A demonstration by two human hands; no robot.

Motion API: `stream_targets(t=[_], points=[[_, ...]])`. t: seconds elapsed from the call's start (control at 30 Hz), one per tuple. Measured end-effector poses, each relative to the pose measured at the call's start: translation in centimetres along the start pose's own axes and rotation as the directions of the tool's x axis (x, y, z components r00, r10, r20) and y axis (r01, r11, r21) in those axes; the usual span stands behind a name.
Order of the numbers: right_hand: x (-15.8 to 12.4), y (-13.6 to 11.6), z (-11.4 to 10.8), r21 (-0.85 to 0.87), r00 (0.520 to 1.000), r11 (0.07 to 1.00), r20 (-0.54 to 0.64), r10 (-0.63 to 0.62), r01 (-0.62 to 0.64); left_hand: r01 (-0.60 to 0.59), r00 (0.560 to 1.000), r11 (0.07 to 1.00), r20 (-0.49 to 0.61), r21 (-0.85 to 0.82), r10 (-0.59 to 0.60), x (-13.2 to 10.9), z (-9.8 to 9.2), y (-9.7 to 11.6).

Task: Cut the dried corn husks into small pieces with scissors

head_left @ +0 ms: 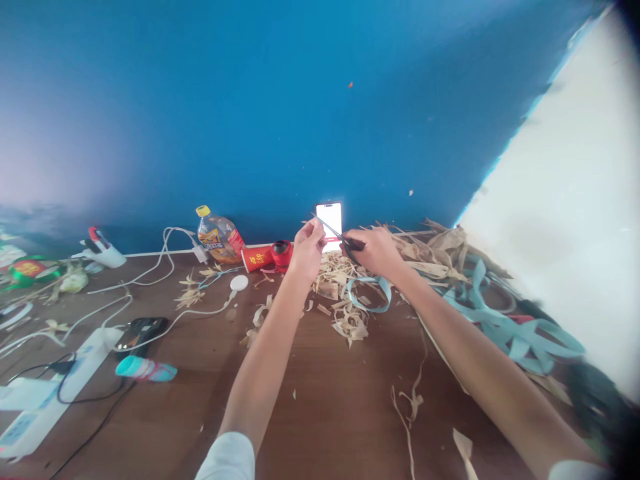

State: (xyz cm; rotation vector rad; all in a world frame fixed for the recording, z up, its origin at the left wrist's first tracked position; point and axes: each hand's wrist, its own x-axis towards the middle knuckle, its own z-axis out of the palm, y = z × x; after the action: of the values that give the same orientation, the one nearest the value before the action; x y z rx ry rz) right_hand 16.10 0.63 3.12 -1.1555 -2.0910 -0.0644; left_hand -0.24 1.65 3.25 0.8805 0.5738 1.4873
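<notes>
My right hand [376, 249] grips a pair of scissors [334, 229] by the dark handles, with the blades pointing up and left toward my other hand. My left hand [309, 245] is closed in a pinch near the blade tips; whatever it holds is too small to make out. Behind both hands a lit phone [329, 219] leans upright against the blue wall. Below them lies a heap of dried husk scraps [345, 283], and a loop of light blue ribbon [371, 301] rests on its right side.
More husks [440, 250] and tangled blue ribbon [520, 333] lie at right. A plastic bottle [220, 237], a red paper cup [257, 258] and a white charging puck [239, 283] stand or lie left. Further left are a power strip [65, 393] with cables and a turquoise roll [146, 369].
</notes>
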Motion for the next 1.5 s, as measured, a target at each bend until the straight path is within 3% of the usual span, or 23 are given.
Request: stream_targets(t=[0.13, 0.27, 0.43, 0.7, 1.2, 1.27, 1.37, 1.5], points=[[0.2, 0.3, -0.6, 0.002, 1.000, 1.000, -0.010, 0.005, -0.005, -0.021, 0.999, 1.000, -0.024, 0.001, 0.021, -0.1, 0.0, 0.4], [0.3, 1.0, -1.2, 0.047, 0.993, 0.995, -0.070, 0.091, -0.088, -0.023, 0.997, 0.999, -0.071, 0.030, 0.026, -0.5, 0.4, 0.8], [0.3, 1.7, -1.9, 0.124, 0.984, 0.983, -0.103, 0.146, -0.133, -0.033, 0.998, 0.999, -0.054, 0.027, 0.035, -0.5, 0.3, 0.6], [0.4, 1.7, -2.2, 0.145, 0.979, 0.982, -0.145, 0.144, -0.123, -0.018, 0.980, 0.987, -0.190, 0.163, 0.049, -0.1, 0.0, -0.1], [0.4, 1.7, -2.1, 0.166, 0.978, 0.975, -0.122, 0.167, -0.146, -0.113, 0.983, 0.952, -0.108, 0.286, 0.149, -0.5, 0.2, 0.8], [0.4, 1.8, -2.1, 0.164, 0.978, 0.976, -0.125, 0.166, -0.145, -0.103, 0.989, 0.931, -0.067, 0.352, 0.134, -0.5, 0.0, 1.2], [0.5, 1.9, -2.1, 0.158, 0.980, 0.977, -0.121, 0.160, -0.140, -0.034, 0.997, 0.891, 0.078, 0.453, -0.001, -0.5, -0.8, 2.2], [0.5, 1.9, -2.1, 0.146, 0.981, 0.980, -0.117, 0.154, -0.137, 0.021, 0.934, 0.787, 0.269, 0.616, -0.235, -0.6, -2.3, 4.1]])
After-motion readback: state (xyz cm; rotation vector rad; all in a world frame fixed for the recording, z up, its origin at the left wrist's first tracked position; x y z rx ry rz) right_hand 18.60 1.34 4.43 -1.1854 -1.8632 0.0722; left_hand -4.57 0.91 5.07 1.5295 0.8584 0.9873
